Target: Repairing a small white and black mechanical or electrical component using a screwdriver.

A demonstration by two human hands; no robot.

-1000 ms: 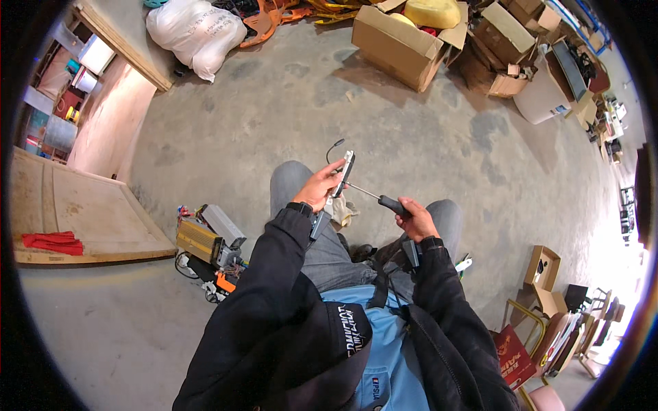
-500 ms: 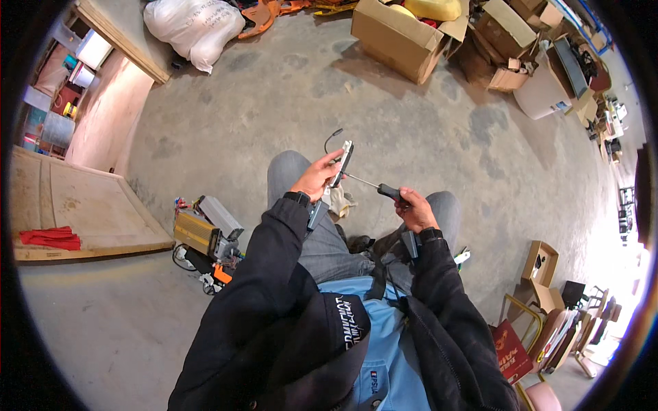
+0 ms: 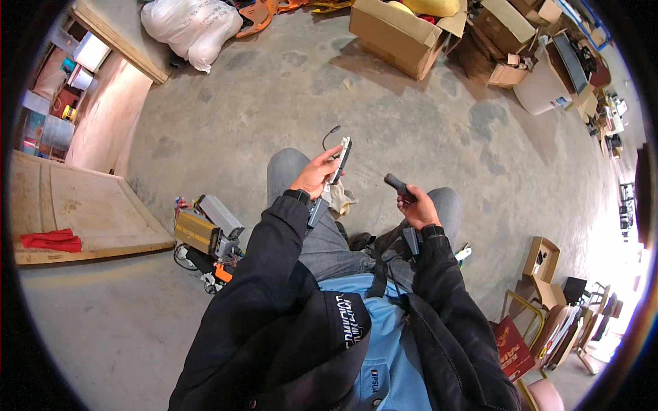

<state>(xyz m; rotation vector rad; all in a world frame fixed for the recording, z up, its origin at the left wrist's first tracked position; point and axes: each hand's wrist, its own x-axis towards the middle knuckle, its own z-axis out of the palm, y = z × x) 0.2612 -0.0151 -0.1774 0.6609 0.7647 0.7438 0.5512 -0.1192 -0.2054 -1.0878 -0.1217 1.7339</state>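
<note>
My left hand (image 3: 315, 175) is closed around a slim white-and-black device (image 3: 344, 156), held upright above my left knee. A short dark cable (image 3: 329, 134) curls out beyond it. To the right, my right hand (image 3: 421, 209) grips a screwdriver (image 3: 397, 185) by its thick black handle. The handle tilts toward the upper left, apart from the device, and its shaft cannot be made out. Below the device a cream cloth or glove (image 3: 341, 198) shows between my knees.
Gold and silver metal-cased units (image 3: 199, 231) with wires lie on the floor at my left, beside a wooden panel (image 3: 89, 205) with a red cloth (image 3: 51, 240). Ahead are a white sack (image 3: 192, 27) and cardboard boxes (image 3: 391, 38). Folded chairs (image 3: 558, 335) stand at the right.
The screwdriver has come away from the device. Its handle has turned upward, and the shaft that showed before is no longer visible. My left hand has barely moved.
</note>
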